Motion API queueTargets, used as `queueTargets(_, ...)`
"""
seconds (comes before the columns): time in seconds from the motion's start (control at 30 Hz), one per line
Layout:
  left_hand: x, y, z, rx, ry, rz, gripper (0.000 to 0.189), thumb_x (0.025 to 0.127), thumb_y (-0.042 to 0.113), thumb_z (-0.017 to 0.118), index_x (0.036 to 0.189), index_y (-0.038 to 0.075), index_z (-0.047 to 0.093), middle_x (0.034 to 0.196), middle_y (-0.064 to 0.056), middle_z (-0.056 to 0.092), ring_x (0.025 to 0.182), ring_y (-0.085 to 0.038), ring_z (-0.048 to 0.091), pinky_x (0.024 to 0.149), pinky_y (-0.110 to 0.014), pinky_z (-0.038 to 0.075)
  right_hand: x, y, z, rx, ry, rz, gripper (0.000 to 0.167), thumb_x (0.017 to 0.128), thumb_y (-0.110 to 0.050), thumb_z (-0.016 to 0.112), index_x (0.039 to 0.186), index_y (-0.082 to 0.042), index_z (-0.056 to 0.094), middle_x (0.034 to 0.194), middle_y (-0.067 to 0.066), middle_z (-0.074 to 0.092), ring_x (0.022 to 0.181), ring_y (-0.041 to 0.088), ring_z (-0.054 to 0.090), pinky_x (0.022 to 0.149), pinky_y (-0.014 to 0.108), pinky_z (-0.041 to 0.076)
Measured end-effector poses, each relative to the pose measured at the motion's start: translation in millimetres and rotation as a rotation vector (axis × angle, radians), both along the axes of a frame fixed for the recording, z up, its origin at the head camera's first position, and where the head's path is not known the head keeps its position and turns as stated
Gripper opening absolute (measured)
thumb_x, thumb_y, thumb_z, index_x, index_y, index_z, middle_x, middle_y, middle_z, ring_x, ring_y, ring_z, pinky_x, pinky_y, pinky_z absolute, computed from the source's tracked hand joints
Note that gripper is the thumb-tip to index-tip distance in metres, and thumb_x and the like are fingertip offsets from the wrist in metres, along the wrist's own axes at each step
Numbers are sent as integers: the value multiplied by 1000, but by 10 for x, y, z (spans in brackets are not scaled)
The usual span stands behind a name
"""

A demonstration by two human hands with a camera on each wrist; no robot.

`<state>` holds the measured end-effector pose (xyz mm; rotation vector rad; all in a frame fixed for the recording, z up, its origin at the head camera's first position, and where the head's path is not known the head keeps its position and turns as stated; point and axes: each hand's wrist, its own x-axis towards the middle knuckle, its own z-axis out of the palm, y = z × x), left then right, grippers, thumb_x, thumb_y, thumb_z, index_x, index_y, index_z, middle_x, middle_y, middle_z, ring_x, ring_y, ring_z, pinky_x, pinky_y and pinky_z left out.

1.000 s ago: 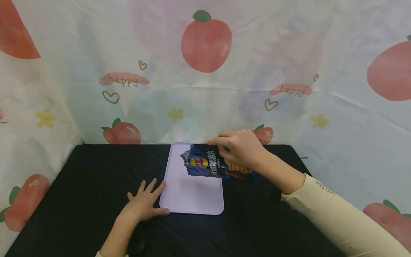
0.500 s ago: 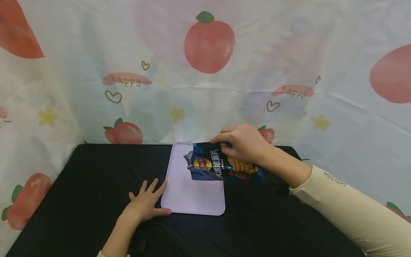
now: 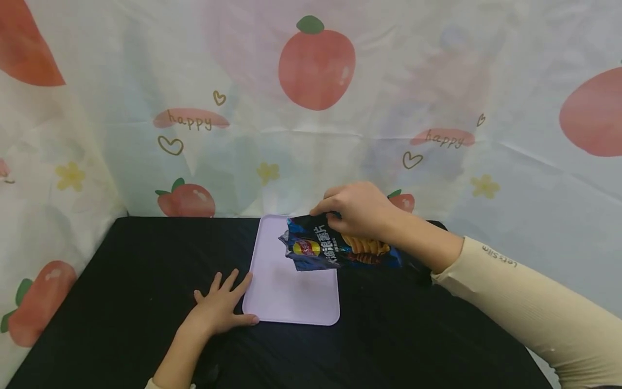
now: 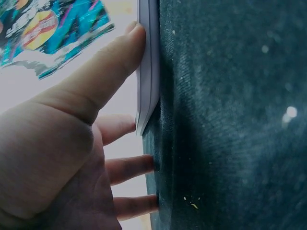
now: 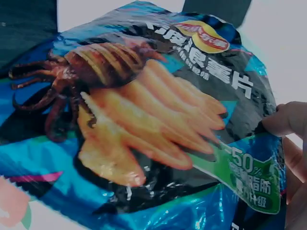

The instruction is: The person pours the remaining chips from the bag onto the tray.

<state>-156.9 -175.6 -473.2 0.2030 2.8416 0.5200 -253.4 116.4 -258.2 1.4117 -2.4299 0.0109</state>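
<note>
My right hand (image 3: 362,210) pinches the upper side edge of a blue-black potato chip bag (image 3: 311,251), thumb and fingers on the foil. The bag hangs on its side over the far part of a lavender tray (image 3: 291,302). Its torn silver end points left, and the closed end extends right past the tray. In the right wrist view the chip bag (image 5: 144,115) fills most of the picture, with fingertips at its right edge. My left hand (image 3: 218,308) lies spread at the tray's near left corner; in the left wrist view its thumb (image 4: 115,57) touches the tray's rim.
A black cloth (image 3: 136,302) covers the table around the tray. Behind it hangs a pale curtain (image 3: 233,162) printed with red fruit and "happy" lettering, close to the table's far edge.
My right hand has risen slightly, and the bag's closed end has lifted a little since half a second ago. The left hand and tray stay in place.
</note>
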Motion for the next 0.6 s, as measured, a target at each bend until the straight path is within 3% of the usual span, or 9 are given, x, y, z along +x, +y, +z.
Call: queueTargets(0.6, -6, 1, -14, 0, 6, -10, 104, 73, 70, 73, 156, 20, 35, 161, -22, 27, 144, -59, 16, 93, -89, 14, 28, -8, 56, 72, -11, -38, 31, 87, -8, 65, 108, -26, 79, 93, -5, 72, 48, 8, 39, 45, 25, 23)
